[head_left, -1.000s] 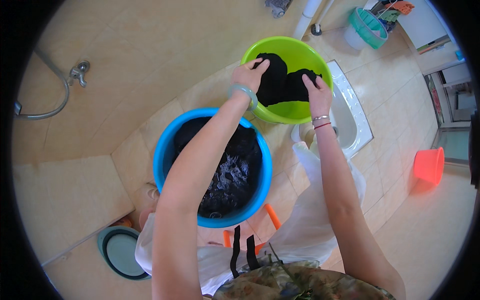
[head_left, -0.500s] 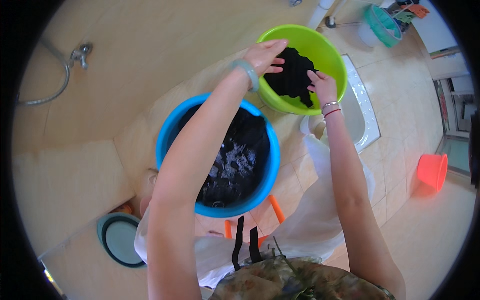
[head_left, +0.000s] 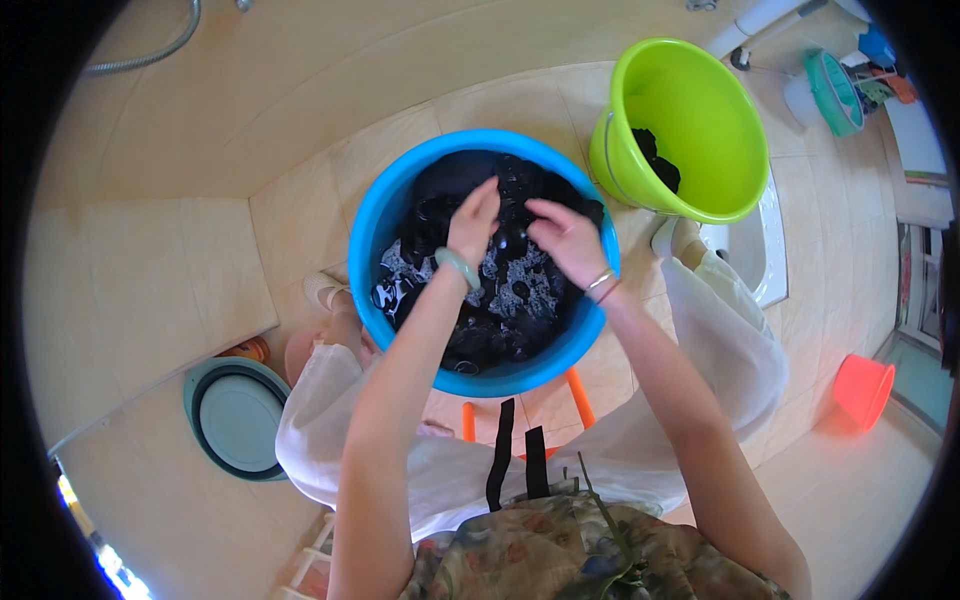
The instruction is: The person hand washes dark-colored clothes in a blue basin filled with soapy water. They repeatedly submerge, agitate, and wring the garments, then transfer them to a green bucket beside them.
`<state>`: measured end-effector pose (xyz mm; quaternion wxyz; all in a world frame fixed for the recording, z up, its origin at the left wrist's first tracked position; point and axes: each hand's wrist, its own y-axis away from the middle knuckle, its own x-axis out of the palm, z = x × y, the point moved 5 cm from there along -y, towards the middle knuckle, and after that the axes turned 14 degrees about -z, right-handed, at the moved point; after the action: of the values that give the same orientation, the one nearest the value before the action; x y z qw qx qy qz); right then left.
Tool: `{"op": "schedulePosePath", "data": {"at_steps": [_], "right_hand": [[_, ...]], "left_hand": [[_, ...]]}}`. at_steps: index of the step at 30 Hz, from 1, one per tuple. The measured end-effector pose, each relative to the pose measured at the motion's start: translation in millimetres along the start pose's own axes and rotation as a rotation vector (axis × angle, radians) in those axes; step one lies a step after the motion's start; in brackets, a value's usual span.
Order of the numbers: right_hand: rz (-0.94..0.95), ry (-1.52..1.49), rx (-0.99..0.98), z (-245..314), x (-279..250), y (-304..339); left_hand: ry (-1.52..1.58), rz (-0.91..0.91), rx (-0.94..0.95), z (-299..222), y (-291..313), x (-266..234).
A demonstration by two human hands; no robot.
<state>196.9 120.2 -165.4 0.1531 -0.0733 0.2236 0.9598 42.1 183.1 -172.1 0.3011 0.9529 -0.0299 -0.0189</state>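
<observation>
Tub (head_left: 364, 260): blue and round, between the person's knees; the landmark here.
Dark cloth (head_left: 440, 185): inside the tub, wet, heaped across most of it, with pale suds (head_left: 528, 288) among the folds.
Left hand (head_left: 475, 222): over the tub's middle, a little blurred, fingers loosely extended and unclosed; whether the tips touch the cloth cannot be told.
Bangle (head_left: 458, 267): pale green, on the left wrist, over the tub.
Right hand (head_left: 566, 243): over the tub's right half, fingers pointing at the left hand, thumb and fingers parted; contact with the cloth cannot be told.
Bucket (head_left: 710, 110): green, beyond the tub to the right, tilted in view, a dark piece (head_left: 655, 162) inside.
White pan (head_left: 748, 250): right of the tub, partly behind the bucket.
Stool (head_left: 580, 398): orange legs showing just below the tub's near edge.
Basin (head_left: 240, 425): grey-green, on the floor, left of the tub and nearer the person.
Pail (head_left: 862, 393): red-orange, well right of the tub.
</observation>
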Motion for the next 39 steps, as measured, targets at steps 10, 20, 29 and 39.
{"op": "schedulePosePath", "data": {"at_steps": [10, 20, 29, 39], "right_hand": [[0.054, 0.883, -0.477, -77, 71, 12], [-0.080, -0.257, 0.164, -29, 37, 56], [0.073, -0.907, 0.076, 150, 16, 132], [0.039, -0.479, 0.140, 46, 30, 53]], "left_hand": [[-1.096, -0.028, 0.303, 144, 35, -57], [-0.846, -0.178, 0.333, 135, 54, -56], [-0.077, -0.087, 0.532, 139, 47, -33], [1.032, -0.235, -0.292, 134, 52, -62]]}}
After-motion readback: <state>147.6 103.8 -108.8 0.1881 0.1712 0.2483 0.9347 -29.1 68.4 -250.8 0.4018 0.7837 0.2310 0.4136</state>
